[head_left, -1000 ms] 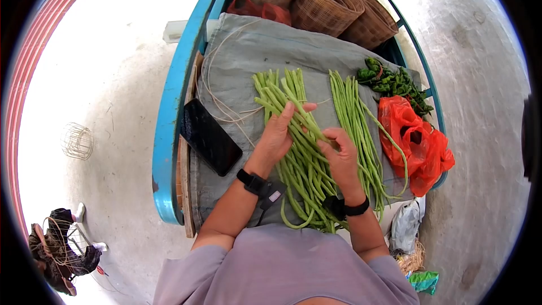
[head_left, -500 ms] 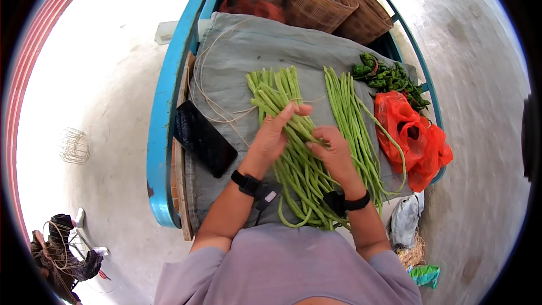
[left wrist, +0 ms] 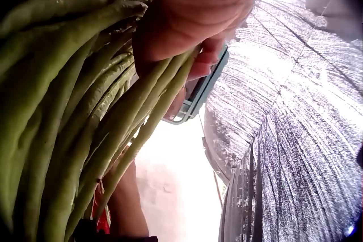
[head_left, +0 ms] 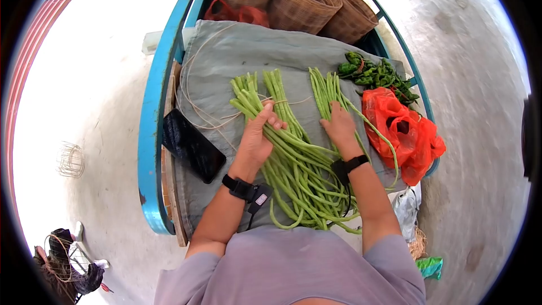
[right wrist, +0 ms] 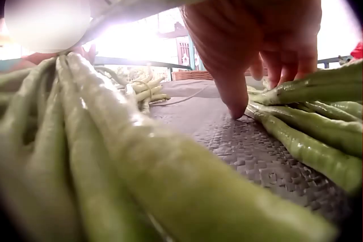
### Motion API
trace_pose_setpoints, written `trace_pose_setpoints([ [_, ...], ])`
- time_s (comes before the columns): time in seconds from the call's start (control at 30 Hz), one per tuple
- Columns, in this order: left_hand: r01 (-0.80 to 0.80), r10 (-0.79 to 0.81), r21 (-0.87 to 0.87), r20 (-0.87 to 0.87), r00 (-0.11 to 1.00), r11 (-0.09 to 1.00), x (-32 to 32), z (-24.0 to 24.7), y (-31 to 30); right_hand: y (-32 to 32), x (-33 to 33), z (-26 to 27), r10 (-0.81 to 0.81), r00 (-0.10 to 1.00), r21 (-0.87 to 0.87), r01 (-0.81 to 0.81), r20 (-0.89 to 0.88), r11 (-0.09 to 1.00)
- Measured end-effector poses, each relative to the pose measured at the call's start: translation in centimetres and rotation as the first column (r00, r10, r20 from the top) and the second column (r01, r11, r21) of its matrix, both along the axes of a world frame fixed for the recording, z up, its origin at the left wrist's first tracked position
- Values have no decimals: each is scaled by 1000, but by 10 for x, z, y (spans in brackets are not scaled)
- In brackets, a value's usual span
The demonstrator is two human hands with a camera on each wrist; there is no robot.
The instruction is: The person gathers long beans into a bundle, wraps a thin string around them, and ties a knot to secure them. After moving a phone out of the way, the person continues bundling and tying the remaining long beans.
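Long green beans lie in a loose heap, with a tie around part of their upper end. My left hand grips several beans near their upper ends; in the left wrist view the beans pass under the fingers of that hand. Over a separate bean bundle on the right is my right hand, its thumb apart from its fingers. The right wrist view has its thumb low beside bean ends, with the fingers of the hand partly hidden behind beans.
A phone lies left on the grey sheet. Green peppers and a red bag are at the right, wicker baskets at the back. A blue rail edges the left side.
My right hand has moved from beside the left hand to the right bean bundle. The left hand still holds beans, whose upper ends now lean further left, apart from the others.
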State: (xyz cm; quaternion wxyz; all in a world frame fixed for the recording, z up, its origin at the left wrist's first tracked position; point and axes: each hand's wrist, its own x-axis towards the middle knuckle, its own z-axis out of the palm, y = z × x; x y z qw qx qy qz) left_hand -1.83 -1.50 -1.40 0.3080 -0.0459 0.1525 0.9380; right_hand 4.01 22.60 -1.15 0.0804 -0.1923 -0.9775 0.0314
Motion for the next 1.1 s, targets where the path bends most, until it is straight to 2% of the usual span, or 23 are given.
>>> trace_pose_setpoints([
  [0.03, 2, -2, 5, 9, 1000, 1000, -1, 0, 0, -1, -3, -2, -21, 999, 16, 22, -23, 1000],
  [0.13, 3, -4, 25, 29, 1000, 1000, -1, -1, 0, -5, -9, 0, -48, 988, -156, 71, 147, 985],
  [0.23, 1, -2, 43, 25, 1000, 999, -1, -2, 1, -7, -18, 3, -65, 966, -129, 100, 252, 987],
  [0.33, 5, -6, 30, 29, 1000, 1000, -1, 1, 0, -16, -21, 21, -90, 930, -177, 162, 357, 971],
  [0.43, 5, -6, 25, 43, 999, 1000, 0, 1, -2, -19, -20, 18, -134, 943, -144, 185, 303, 972],
  [0.47, 3, -4, 31, 42, 999, 1000, 0, -2, -2, -14, -18, 13, -113, 968, -386, 194, 224, 902],
  [0.5, 0, -1, 38, 42, 999, 999, 1, -2, -2, -11, -14, 12, -112, 983, -604, 176, 143, 778],
  [0.53, 10, -12, 32, 70, 997, 999, 2, -1, -3, -10, -11, 11, -129, 989, -783, 132, 67, 607],
  [0.57, 19, -21, 27, 97, 995, 999, 2, 2, -4, -8, -7, 12, -168, 982, -881, 150, 82, 450],
  [0.67, 16, -17, 4, 100, 995, 1000, 2, 0, -6, -27, 15, 38, -167, 981, -937, -38, -101, 347],
  [0.77, 9, -8, -29, 25, 1000, 1000, 0, -1, -4, -42, 38, 50, -92, 975, -914, -155, -203, 374],
  [0.87, 9, -10, -43, -26, 1000, 999, 0, -1, -3, -63, 53, 59, -53, 972, -913, -195, -228, 359],
  [1.03, 9, -11, -74, -27, 1000, 997, 1, 1, -2, -69, 60, 52, 35, 981, -932, -192, -191, 307],
  [1.1, 12, -15, -35, -84, 996, 999, 1, 4, -5, -69, 60, 53, 69, 980, -937, -200, -188, 287],
])
